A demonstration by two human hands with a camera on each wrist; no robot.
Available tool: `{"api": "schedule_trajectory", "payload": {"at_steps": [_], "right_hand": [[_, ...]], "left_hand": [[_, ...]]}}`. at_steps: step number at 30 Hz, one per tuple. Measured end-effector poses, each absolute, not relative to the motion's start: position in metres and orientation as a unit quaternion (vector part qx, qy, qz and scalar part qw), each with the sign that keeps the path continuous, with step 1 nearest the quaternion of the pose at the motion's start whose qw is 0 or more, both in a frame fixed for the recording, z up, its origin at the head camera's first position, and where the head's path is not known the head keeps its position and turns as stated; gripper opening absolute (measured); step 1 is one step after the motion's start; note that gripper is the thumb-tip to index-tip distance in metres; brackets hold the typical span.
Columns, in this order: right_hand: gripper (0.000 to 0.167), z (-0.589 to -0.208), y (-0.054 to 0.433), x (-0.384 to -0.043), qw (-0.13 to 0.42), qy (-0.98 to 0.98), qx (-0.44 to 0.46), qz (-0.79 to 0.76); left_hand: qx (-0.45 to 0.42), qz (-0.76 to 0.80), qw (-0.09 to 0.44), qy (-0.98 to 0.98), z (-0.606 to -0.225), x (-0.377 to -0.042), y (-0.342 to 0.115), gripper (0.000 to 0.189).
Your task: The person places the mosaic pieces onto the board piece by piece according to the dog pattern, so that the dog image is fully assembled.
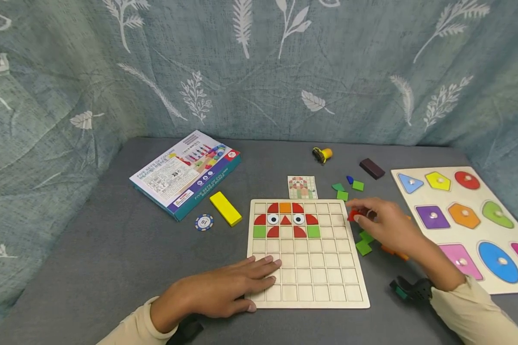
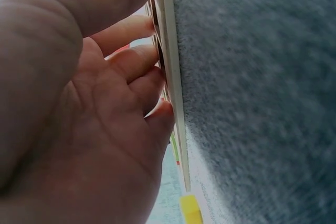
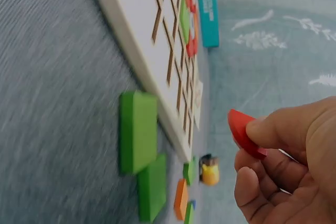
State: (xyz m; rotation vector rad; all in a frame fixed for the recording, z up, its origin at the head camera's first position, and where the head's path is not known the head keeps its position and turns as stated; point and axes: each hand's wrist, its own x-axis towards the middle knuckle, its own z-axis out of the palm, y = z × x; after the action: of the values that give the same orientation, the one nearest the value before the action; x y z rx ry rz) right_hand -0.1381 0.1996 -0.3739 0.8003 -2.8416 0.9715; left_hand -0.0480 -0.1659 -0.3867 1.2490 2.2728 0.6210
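Teal-edged box point(image 1: 185, 175) lay far left, then chip point(image 1: 204, 222). Left hand point(image 1: 224, 291) rested, fingers extended, on grid board point(image 1: 347, 293), lower left; coloured pieces point(image 1: 286, 220) filled some upper squares. Right hand point(image 1: 386, 223) pinched red piece point(image 3: 242, 132) near board's upper right edge. Knobbed shape puzzle point(image 1: 444, 197): far right.
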Motion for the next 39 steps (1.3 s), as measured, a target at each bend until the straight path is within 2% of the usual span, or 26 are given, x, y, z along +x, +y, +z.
{"api": "schedule_trajectory", "payload": {"at_steps": [4, 9, 22, 39], "right_hand": [[0.027, -0.37, 0.19, -0.14, 0.001, -0.912, 0.254, 0.323], [0.023, -0.37, 0.175, -0.142, -0.005, -0.896, 0.296, 0.33], [0.02, -0.367, 0.135, -0.145, -0.074, -0.861, 0.363, 0.35], [0.023, -0.363, 0.088, -0.145, -0.094, -0.831, 0.417, 0.355]], "left_hand": [[0.465, 0.229, 0.226, 0.825, -0.386, -0.05, -0.167, 0.059], [0.476, 0.224, 0.225, 0.82, -0.386, -0.051, -0.169, 0.058], [0.472, 0.226, 0.244, 0.816, -0.388, -0.054, -0.167, 0.058], [0.476, 0.238, 0.235, 0.813, -0.391, -0.053, -0.17, 0.059]]}}
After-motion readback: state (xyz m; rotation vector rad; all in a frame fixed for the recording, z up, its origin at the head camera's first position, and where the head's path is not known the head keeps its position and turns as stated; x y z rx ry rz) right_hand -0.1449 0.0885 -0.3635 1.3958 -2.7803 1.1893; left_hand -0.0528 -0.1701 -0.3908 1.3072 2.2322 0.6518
